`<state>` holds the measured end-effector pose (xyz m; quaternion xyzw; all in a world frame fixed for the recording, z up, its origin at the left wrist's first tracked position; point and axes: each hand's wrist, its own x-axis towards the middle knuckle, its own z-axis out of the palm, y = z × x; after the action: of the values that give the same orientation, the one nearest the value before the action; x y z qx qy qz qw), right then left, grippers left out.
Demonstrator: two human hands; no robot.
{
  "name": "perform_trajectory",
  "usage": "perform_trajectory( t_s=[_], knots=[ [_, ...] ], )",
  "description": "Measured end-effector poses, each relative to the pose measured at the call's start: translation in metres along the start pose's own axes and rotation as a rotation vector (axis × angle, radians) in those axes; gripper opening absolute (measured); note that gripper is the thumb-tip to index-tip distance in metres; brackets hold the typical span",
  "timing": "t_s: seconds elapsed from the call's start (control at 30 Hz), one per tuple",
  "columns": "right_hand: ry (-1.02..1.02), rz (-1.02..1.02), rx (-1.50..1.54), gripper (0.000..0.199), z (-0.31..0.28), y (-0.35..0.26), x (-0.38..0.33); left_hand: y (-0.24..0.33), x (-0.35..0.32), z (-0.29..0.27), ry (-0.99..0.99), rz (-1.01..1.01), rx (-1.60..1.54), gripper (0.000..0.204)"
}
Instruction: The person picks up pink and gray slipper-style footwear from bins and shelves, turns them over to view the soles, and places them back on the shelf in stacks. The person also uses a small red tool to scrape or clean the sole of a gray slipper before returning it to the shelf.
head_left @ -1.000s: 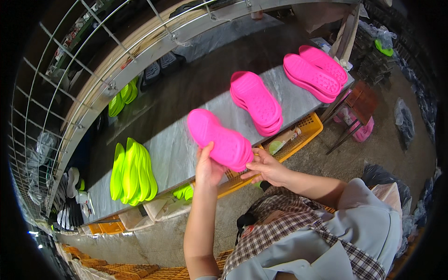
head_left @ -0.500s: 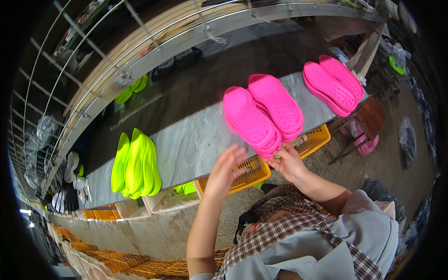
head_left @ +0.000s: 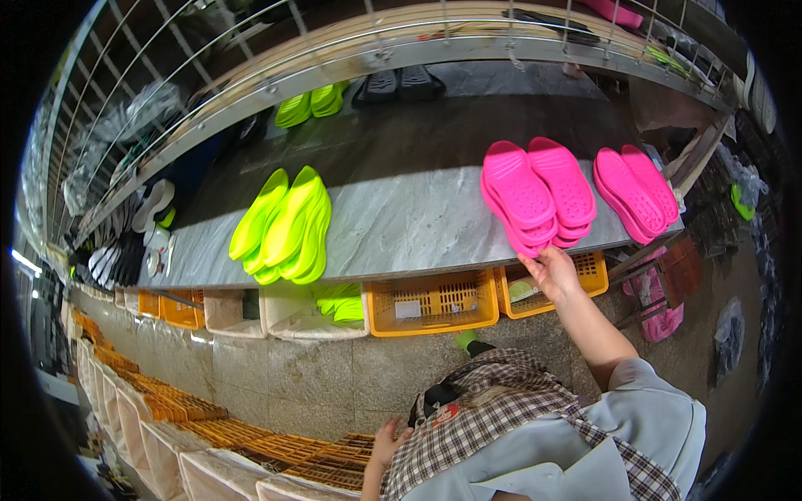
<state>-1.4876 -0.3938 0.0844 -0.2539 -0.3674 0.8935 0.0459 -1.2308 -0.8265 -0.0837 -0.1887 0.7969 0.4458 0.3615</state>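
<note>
upper body: a pale grey-blue shirt (head_left: 510, 463) with a short sleeve (head_left: 656, 397) and a pointed collar flap (head_left: 597, 468). outer layer: an apron (head_left: 493, 397) in brown-and-white check — with a matching strap (head_left: 628, 457) running over the shirt. apron front: a round red marking (head_left: 447, 415) beside a black item (head_left: 436, 398), type unclear. right hand (head_left: 550, 271) and left hand (head_left: 386, 442): bare — skin visible to the fingertips.

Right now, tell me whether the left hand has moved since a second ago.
Yes: the left hand has drawn back from the grey table to beside the checked apron.
</note>
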Motion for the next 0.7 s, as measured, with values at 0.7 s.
perform_trajectory(
  t_s=[0.7],
  knots=[
    [-0.120,-0.035,-0.273,0.007,0.269,0.103,0.155,-0.023,0.051,0.038,0.075,-0.116,-0.156,0.067]
  ],
)
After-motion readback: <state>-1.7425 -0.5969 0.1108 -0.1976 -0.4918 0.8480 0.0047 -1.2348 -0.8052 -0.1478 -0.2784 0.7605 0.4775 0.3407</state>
